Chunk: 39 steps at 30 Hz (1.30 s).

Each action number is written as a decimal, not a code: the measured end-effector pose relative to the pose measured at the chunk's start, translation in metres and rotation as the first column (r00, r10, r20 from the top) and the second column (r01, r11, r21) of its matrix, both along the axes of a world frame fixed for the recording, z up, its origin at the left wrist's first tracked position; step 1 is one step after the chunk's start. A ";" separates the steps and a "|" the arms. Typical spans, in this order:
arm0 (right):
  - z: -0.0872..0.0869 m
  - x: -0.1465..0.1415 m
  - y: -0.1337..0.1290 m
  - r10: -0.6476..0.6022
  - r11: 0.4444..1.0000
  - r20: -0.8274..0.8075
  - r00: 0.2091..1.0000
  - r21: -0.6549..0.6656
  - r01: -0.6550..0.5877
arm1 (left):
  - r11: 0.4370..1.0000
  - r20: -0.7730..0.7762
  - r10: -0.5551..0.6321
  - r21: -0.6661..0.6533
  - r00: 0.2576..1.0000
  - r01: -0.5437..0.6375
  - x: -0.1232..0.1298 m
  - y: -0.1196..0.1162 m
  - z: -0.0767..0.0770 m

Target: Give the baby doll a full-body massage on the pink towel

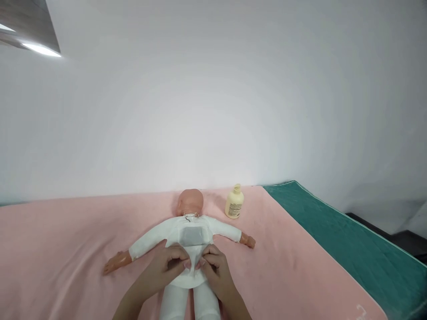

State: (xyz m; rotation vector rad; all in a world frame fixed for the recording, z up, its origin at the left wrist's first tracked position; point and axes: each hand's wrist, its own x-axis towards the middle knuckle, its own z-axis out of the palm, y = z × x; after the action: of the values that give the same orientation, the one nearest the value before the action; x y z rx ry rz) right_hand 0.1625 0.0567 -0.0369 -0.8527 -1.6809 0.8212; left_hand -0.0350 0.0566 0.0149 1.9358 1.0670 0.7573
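A baby doll [196, 224] with a white cloth body lies stretched out, its bald head [191, 202] toward the wall and no facial features showing. Its arms are spread wide. A grey rectangular panel [192, 236] shows on its upper torso. Below that panel, my left hand [171, 264] pinches the white fabric [192, 258] from the left side. Facing it, my right hand [215, 269] pinches the same fabric, with a small gap between the two sets of fingertips. The doll's feet are outside the view.
A pale yellow pump bottle [234, 203] stands upright to the right of the doll's head. Beneath everything is a pink blanket [66, 240], with a green sheet [333, 231] along the right. A white wall [213, 98] rises directly behind. Dark objects [400, 240] sit at the far right.
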 end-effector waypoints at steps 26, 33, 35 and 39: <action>-0.006 -0.002 0.010 -0.172 0.983 0.049 0.984 -0.058 0.174 | 0.984 -0.012 0.060 0.168 0.998 -0.058 0.000 0.012 -0.009; -0.004 -0.002 0.009 -0.169 0.983 0.039 0.985 -0.069 0.172 | 0.984 -0.004 0.080 0.160 0.997 -0.078 0.001 0.010 -0.009; -0.002 -0.002 0.007 -0.174 0.983 0.003 0.985 -0.052 0.174 | 0.977 0.039 0.095 0.190 0.995 -0.100 0.000 0.011 -0.011; -0.001 -0.001 0.006 -0.171 0.985 0.025 0.985 -0.018 0.171 | 0.962 0.043 0.103 0.251 0.994 -0.111 0.000 0.016 -0.018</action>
State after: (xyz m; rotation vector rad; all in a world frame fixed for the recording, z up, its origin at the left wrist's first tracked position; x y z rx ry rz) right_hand 0.1612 0.0630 -0.0382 -1.0094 -1.5970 0.7136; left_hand -0.0350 0.0726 -0.0034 2.0845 1.1081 1.0224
